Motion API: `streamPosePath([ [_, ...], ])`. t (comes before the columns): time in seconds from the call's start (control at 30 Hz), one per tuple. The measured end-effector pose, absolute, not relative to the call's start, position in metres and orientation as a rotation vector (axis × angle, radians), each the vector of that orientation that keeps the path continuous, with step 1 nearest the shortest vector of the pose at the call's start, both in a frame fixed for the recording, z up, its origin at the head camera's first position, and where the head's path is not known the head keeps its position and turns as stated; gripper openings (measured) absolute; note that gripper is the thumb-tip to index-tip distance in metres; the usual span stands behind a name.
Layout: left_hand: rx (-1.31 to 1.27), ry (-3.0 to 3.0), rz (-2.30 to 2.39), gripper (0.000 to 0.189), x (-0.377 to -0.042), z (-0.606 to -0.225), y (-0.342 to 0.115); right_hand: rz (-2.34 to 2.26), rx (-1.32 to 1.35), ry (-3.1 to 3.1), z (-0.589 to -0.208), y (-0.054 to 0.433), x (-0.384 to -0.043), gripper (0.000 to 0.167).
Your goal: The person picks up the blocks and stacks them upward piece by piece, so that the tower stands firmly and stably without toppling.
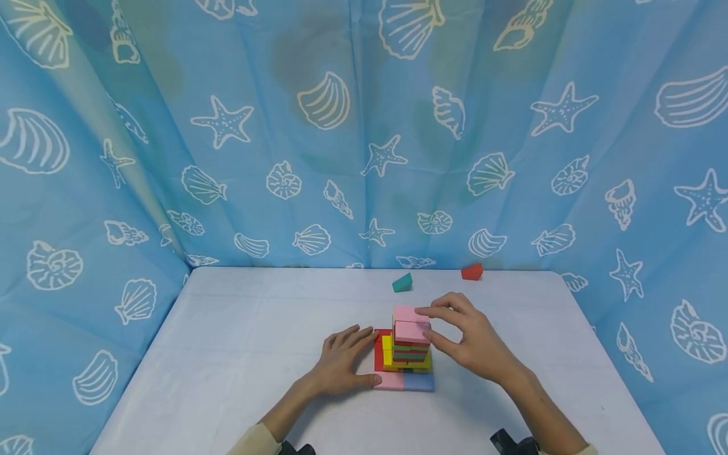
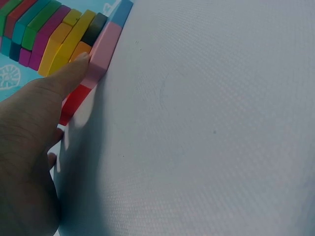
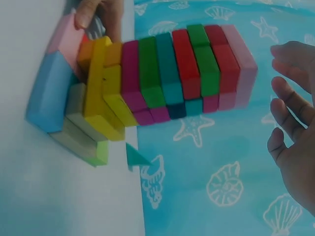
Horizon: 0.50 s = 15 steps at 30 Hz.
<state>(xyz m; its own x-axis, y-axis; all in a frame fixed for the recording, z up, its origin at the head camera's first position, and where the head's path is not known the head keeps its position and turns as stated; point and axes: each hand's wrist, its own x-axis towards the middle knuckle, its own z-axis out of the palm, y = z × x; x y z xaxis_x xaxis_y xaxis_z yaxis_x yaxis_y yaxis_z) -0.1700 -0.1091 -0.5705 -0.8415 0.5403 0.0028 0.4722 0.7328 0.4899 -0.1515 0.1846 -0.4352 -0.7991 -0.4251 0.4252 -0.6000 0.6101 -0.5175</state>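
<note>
A tower of coloured wooden blocks [image 3: 162,73] rises from a wider base, with layers of yellow, purple, green, teal and red. Pink blocks [image 1: 412,331] form its top. Along the base's front edge lie a pink block [image 1: 388,380] and a blue block [image 1: 419,382]. My left hand [image 1: 344,366] rests beside the base, fingers extended, its thumb touching the pink base block in the left wrist view. My right hand [image 1: 474,338] is beside the tower's top, fingers loosely bent. A gap between those fingers and the top shows in the right wrist view, and they hold nothing.
Behind the tower, a teal block [image 1: 402,283] and a red block [image 1: 471,272] lie loose on the white table [image 1: 256,322]. A blue curtain [image 1: 364,158] with shell and starfish prints hangs at the table's back and sides.
</note>
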Motion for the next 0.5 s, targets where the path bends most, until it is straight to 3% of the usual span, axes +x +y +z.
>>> streamPosePath([
  [0.23, 0.816, 2.791, 0.740, 0.091, -0.170, -0.572, -0.109, 1.168, 0.697, -2.590, -0.447, 0.200, -0.189, 0.038],
  [0.5, 0.816, 2.786, 0.753, 0.090, -0.170, -0.571, -0.109, 1.201, 0.600, -2.767, -0.487, 0.207, -0.242, 0.040],
])
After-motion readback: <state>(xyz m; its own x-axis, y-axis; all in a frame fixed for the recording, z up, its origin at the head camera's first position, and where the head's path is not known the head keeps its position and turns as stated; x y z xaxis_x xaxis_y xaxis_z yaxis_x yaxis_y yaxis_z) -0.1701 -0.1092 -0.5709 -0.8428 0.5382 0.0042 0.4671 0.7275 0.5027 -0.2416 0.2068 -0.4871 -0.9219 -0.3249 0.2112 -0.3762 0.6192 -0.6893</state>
